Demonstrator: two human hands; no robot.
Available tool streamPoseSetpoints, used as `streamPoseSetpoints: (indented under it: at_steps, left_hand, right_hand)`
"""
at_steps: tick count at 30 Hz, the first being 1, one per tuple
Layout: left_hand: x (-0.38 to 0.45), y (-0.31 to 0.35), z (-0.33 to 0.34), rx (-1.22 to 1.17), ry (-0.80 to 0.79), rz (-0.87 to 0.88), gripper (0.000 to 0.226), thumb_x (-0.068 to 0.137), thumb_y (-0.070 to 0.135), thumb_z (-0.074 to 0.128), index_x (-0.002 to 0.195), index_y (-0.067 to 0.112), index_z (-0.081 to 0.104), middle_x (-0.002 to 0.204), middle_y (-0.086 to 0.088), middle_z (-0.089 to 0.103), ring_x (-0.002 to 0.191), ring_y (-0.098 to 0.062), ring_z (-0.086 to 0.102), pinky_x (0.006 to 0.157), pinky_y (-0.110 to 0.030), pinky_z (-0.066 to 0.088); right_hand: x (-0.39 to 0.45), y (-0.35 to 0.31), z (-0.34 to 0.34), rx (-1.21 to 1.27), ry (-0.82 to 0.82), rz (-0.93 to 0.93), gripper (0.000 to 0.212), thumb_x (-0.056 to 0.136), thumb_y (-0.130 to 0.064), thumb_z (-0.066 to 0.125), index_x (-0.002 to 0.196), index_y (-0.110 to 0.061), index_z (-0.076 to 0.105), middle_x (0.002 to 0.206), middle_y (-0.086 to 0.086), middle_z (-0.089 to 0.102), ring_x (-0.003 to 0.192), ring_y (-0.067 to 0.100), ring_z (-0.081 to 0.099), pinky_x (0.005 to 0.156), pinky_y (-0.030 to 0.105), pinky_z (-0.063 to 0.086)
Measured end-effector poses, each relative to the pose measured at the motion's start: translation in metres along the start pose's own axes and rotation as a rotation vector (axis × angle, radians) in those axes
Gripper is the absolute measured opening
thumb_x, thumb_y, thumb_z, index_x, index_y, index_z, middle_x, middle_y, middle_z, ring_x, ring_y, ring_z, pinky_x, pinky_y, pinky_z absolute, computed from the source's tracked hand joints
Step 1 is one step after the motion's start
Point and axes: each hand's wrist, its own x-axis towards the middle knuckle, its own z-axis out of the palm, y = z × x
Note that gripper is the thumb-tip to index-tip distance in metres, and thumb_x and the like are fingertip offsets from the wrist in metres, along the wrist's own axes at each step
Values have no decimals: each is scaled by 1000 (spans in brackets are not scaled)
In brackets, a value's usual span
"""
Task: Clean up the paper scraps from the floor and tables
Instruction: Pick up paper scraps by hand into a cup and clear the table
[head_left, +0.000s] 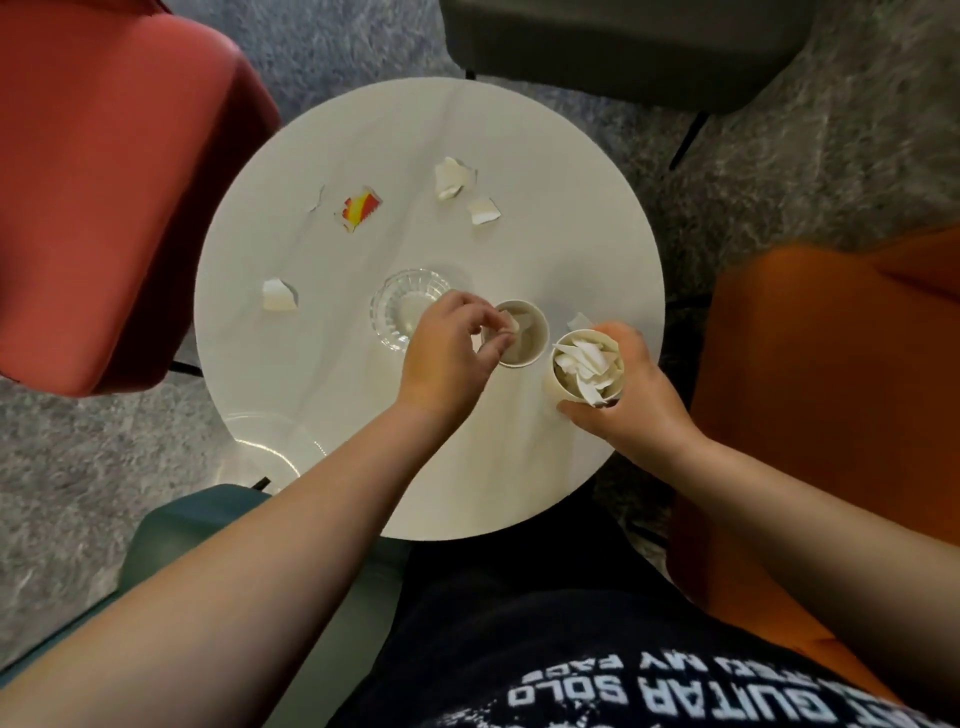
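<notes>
We are working over a round white desk (363, 130), taking the paper cup (524, 340) standing on it as our landmark. Our left hand (449, 353) is pinching a white paper scrap (511, 323) at that cup's rim, its grip narrow on the scrap. Just right of the cup, our right hand (631, 400) is wrapping a second paper cup (587, 371) heaped with scraps, near the desk's right edge. A glass dish (402, 306) is sitting just left of the cup, partly hidden by the left hand. Beyond the cup, loose scraps are lying apart on open desk: a red-and-yellow scrap (359, 208), two white scraps (453, 177) (484, 210), and one far left (279, 296). A scrap tip (579, 320) is peeking from behind the second cup.
</notes>
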Motion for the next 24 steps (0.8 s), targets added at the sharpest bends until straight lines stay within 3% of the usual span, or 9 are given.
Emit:
streamPoseSetpoints:
  at_steps: [3,6,9,14,18,21,24]
  left_hand:
    - [12,-1,0,39,-70,-59,19,81,20,77,99,16,75,104,5,57,91,-9,51,82,-18,42]
    - [23,3,-3,25,-31,-44,17,84,20,74,100,20,74,100,11,52,80,-1,51,72,-5,39]
    - [26,14,0,22,-2,-21,14,85,14,72,98,19,72,98,10,54,77,0,55,71,-5,39]
    - [23,50,39,34,-58,71,18,87,5,67,104,11,71,103,-1,63,81,-7,59,75,-1,40]
    - [28,67,78,55,-55,-60,30,93,1,56,119,12,66,117,-3,62,94,-6,60,80,1,35]
    - [37,71,106,35,-89,-188,44,93,-9,47,128,13,60,127,-3,58,96,-3,55,73,8,30]
    - [42,61,126,94,-125,-273,47,92,-6,48,133,14,55,134,-4,56,111,-11,56,85,-4,31]
  right_hand:
    - [0,-2,-3,8,24,2,73,68,-26,84,116,-50,36,120,-12,51,106,5,54,77,11,41]
    - [-1,0,-10,27,45,10,74,68,-25,84,119,-48,37,123,-10,51,108,8,53,84,18,44]
    - [-2,3,-15,38,64,19,75,68,-24,84,124,-41,39,122,-7,51,108,10,53,86,23,46]
    - [-2,14,-33,55,48,4,73,68,-23,85,119,-44,37,120,-8,50,106,7,52,79,14,42]
    - [0,27,-55,29,6,-11,73,67,-25,84,119,-46,37,122,-7,49,108,7,52,79,13,41]
    - [1,39,-74,19,-22,-25,74,67,-27,85,123,-43,38,123,-8,50,109,6,52,81,15,44]
    - [3,51,-93,0,-46,-55,73,66,-26,85,119,-46,39,121,-10,50,108,1,51,79,10,42]
